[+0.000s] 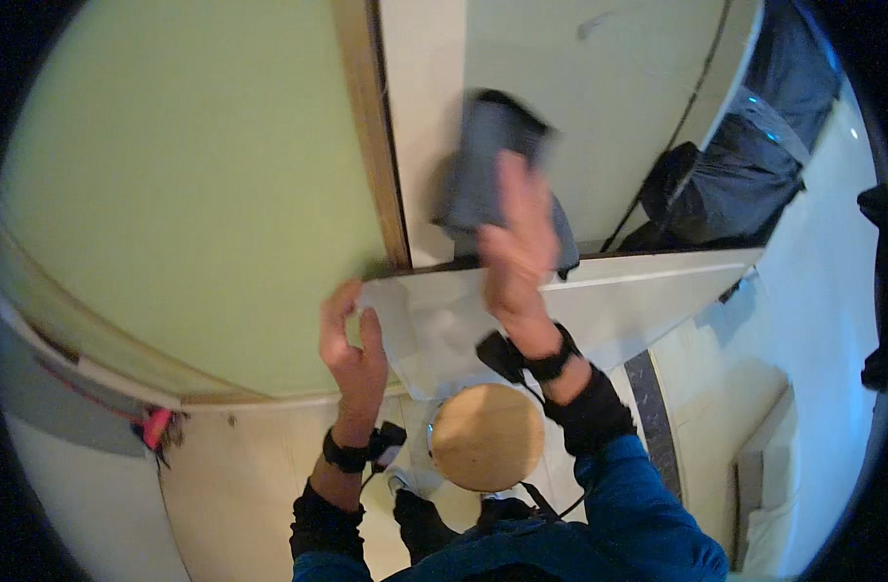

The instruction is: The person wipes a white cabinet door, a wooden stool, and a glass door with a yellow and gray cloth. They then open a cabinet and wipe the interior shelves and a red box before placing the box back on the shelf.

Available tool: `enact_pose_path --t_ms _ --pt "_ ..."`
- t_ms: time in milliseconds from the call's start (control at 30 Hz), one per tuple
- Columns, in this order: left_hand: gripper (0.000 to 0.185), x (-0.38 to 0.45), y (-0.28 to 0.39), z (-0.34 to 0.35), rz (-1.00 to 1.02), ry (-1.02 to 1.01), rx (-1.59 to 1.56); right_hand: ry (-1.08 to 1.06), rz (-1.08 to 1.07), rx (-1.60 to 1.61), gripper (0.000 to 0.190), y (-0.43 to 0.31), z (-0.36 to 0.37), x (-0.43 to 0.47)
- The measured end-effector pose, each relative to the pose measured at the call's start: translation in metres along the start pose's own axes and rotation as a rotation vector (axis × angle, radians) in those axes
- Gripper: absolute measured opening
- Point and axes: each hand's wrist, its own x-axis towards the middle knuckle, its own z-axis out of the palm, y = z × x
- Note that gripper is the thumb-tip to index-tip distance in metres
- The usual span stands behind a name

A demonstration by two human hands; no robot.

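Note:
A grey folded cloth, perhaps a garment with a dark edge [480, 160], lies against a pale panel ahead of me. My right hand [520, 244] is over its right part, blurred by motion, with fingers stretched and thumb apart. Whether the palm presses on the cloth cannot be made out. To the left, my left hand [353, 342] is at the corner of a white ledge [444, 313]. Its fingers curve and the thumb stands off, with a gap between them; fingertip contact with the corner is unclear. Both wrists wear black straps with small dark devices.
A large pale green panel [196, 196] with a wooden edge strip [375, 138] fills the left. Below the ledge stands a round wooden stool [488, 436], close to my feet. Black bags [735, 174] lie at the right. A pink item [156, 428] is at the far left.

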Motion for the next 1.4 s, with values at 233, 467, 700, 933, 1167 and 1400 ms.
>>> enact_pose_path --t_ms 233,467,700,933,1167,1400 --pt "0.04 0.12 0.038 0.005 0.615 0.004 -0.003 -0.008 -0.315 -0.542 0.039 0.009 0.051 0.038" --pt "0.05 0.196 0.061 0.019 0.899 0.035 -0.085 0.217 -0.365 -0.595 0.049 -0.011 0.051 0.155" --pt "0.048 0.186 0.051 0.053 0.98 0.047 0.079 0.181 -0.332 -0.584 0.043 0.006 0.048 0.121" --pt "0.042 0.165 0.065 0.067 0.924 0.05 0.259 0.152 -0.313 -0.602 0.038 0.026 0.034 0.095" --pt "0.045 0.214 0.144 0.068 1.041 0.115 0.52 0.276 -0.332 -0.611 0.038 0.027 0.018 0.168" --pt "0.041 0.216 0.139 0.076 1.125 0.065 0.529 0.208 -0.351 -0.513 0.036 0.034 0.008 0.136"
